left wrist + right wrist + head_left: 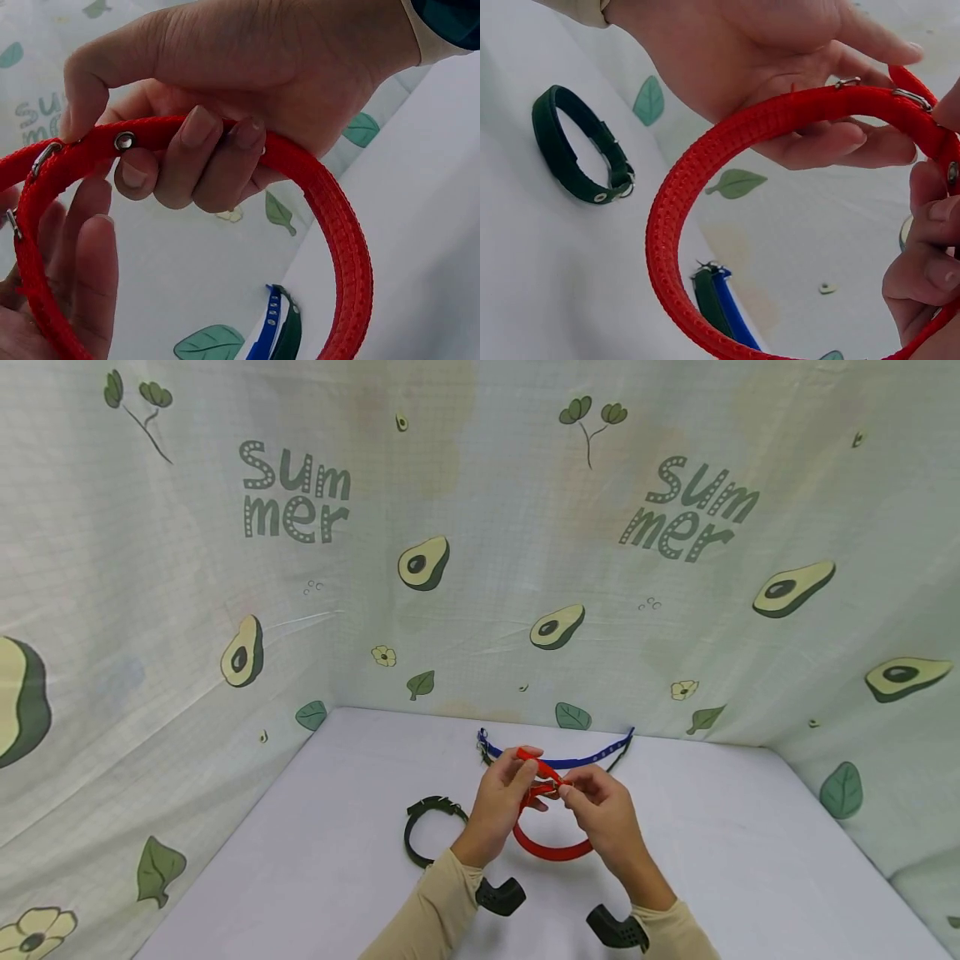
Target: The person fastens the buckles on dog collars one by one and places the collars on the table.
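Note:
A red pet collar (553, 853), bent round in a loop, is held up over the table by both hands. My left hand (495, 795) holds its buckle end between thumb and fingers, with the fingers passing behind the band in the right wrist view. Near those fingers are the metal buckle (46, 159) and a small metal ring (848, 82). My right hand (606, 808) grips the eyelet end, its fingers curled round the strap next to a metal eyelet (124, 140) and its thumb close to the buckle. A strap tip (909, 76) pokes out past the buckle.
On the white table (322, 827), a dark green collar (409, 837) lies in a closed loop beside my left forearm. Further back, a blue collar (581, 763) lies with a green collar (709, 301) alongside. A printed cloth (480, 485) hangs behind the table.

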A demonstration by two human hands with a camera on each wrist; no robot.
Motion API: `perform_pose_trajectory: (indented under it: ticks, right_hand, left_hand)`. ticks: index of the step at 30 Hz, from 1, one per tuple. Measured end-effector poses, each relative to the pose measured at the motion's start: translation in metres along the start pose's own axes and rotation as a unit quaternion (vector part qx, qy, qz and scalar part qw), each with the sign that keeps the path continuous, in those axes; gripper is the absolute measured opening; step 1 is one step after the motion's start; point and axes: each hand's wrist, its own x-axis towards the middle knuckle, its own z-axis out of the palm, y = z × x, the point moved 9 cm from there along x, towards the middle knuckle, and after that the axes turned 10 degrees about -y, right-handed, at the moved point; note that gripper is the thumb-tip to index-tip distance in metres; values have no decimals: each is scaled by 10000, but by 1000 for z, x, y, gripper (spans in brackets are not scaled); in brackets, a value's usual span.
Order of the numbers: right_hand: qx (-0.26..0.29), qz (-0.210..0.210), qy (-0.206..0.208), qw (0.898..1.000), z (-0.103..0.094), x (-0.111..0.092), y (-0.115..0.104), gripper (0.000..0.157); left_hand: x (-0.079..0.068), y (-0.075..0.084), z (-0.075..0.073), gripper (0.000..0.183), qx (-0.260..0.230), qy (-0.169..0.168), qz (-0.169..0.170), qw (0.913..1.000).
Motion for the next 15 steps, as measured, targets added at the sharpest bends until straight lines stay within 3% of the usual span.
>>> perform_pose_trajectory:
  ticks: [5, 9, 15]
  right_hand:
    - [113, -76, 249, 9996, -4, -2, -2, 7]
    - [61, -104, 280, 9995, -5, -2, -3, 9]
    - [-209, -401, 184, 9988, -7, -3, -13, 13]
  left_hand:
    - [0, -2, 10, 31, 733, -424, -195, 9962]
    - [-2, -2, 11, 30, 1247, -364, -354, 9909]
    - [-2, 5, 14, 26, 1716, -391, -315, 9839]
